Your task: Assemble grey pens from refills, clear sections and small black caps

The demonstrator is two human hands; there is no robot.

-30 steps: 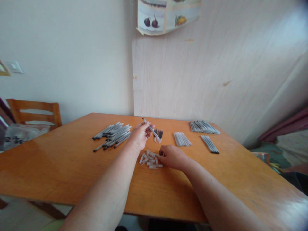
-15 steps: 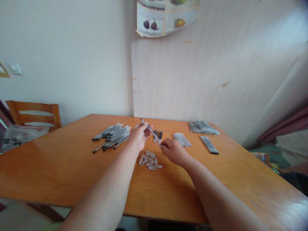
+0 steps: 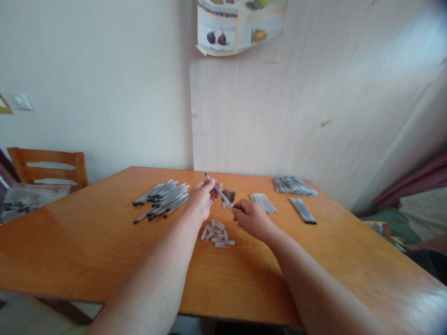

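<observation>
My left hand (image 3: pixel 206 197) is closed round a pen (image 3: pixel 217 187) with a clear barrel and a dark end pointing up and away. My right hand (image 3: pixel 249 215) pinches a small whitish translucent pen cap (image 3: pixel 230 206) at the pen's lower end; the fingers partly hide it, and I cannot tell how far it sits on the pen. Just behind the hands lie short black-and-clear pieces (image 3: pixel 231 196), partly covered. Nearer to me is a loose pile of translucent pen caps (image 3: pixel 218 234).
On the wooden table (image 3: pixel 139 260), a heap of pens (image 3: pixel 164 197) lies left. To the right are a row of whitish tubes (image 3: pixel 264 203), a small row of pens (image 3: pixel 303 211) and a bigger pen stack (image 3: pixel 295 185). A chair (image 3: pixel 49 163) with a plastic bag stands left.
My right hand has brought the cap up against the pen's lower end, closing the small gap. My left hand keeps its hold, and the view has shifted slightly.
</observation>
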